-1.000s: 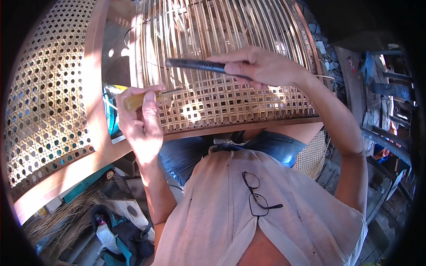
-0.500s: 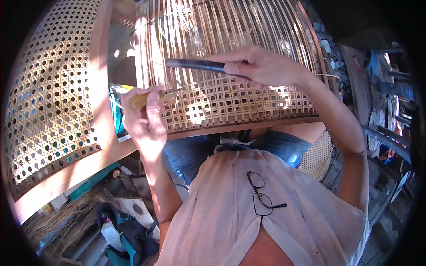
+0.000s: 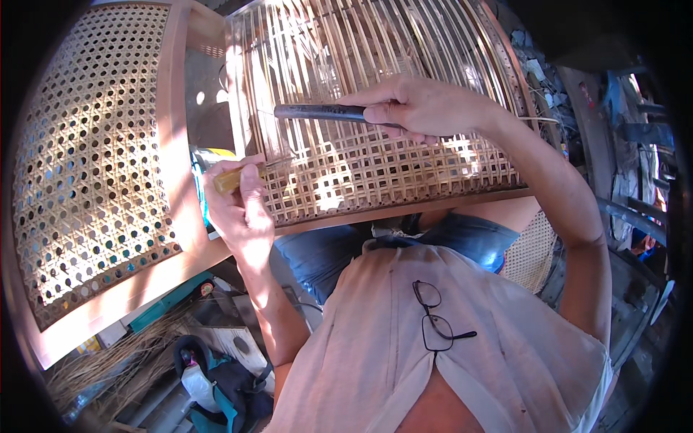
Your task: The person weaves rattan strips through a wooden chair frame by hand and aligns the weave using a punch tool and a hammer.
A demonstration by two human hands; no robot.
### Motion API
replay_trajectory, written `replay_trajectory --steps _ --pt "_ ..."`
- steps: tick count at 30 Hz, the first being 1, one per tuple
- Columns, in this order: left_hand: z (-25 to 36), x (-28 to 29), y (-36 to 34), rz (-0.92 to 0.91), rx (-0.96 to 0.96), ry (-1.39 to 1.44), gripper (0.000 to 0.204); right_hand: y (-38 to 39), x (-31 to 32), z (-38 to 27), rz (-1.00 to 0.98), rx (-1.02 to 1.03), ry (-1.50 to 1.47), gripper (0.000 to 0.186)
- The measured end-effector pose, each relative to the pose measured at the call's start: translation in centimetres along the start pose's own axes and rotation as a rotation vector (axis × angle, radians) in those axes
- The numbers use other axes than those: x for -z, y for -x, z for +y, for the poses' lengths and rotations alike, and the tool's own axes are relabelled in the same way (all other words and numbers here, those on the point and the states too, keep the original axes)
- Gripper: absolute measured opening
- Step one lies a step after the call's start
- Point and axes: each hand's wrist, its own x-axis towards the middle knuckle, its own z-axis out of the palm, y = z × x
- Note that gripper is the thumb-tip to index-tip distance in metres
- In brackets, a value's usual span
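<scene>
My left hand (image 3: 245, 213) is closed around the clear yellow handle of a screwdriver (image 3: 228, 180), at the left side of the half-woven cane panel (image 3: 375, 171). Its thin metal shaft points right over the weave; the tip is hard to make out. From the right, my right hand (image 3: 429, 107) grips one end of a dark, flat bar (image 3: 317, 112). The bar lies almost level above the panel, its free end toward the left. Nearer me the cane is woven into an open grid, while farther off the long strands (image 3: 393, 47) run uncrossed.
A finished cane panel (image 3: 94, 137) in a wooden frame (image 3: 173, 123) stands at left. Under it are loose cane strips (image 3: 108, 368) and a dark bag (image 3: 238, 386). Eyeglasses (image 3: 437, 325) hang from my shirt. Rubble (image 3: 538, 72) lies beyond the panel's right edge.
The whole view has shifted slightly, with the scene sliding right and down. The bar has tilted closer to level, and the screwdriver stays in my left hand.
</scene>
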Motion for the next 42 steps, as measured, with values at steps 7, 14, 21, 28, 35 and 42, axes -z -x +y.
replay_trajectory --steps 7,14,21,28,35,42 --pt "-0.5 -0.1 0.0 -0.067 0.004 -0.006 0.018 -1.4 -2.0 0.0 0.127 0.068 -0.056 0.044" --pt "-1.0 1.1 -0.1 0.061 -0.048 0.031 0.017 -1.0 -1.5 -0.6 0.017 0.015 -0.049 0.043" --pt "-1.4 0.6 0.0 -0.017 0.015 -0.04 0.016 -1.6 -2.1 -0.5 0.032 0.03 -0.138 0.044" --pt "-0.5 1.6 0.2 0.11 -0.006 0.01 0.016 -1.4 -2.0 -1.9 -0.036 0.002 -0.081 0.047" --pt "-0.6 0.8 1.4 0.076 -0.042 -0.112 0.018 -2.7 -4.6 -1.2 -0.089 0.087 -0.151 0.048" --pt "3.7 -2.4 7.4 -0.161 -0.425 -0.14 0.029 -1.0 -7.3 -1.8 -0.18 0.107 -0.702 0.055"
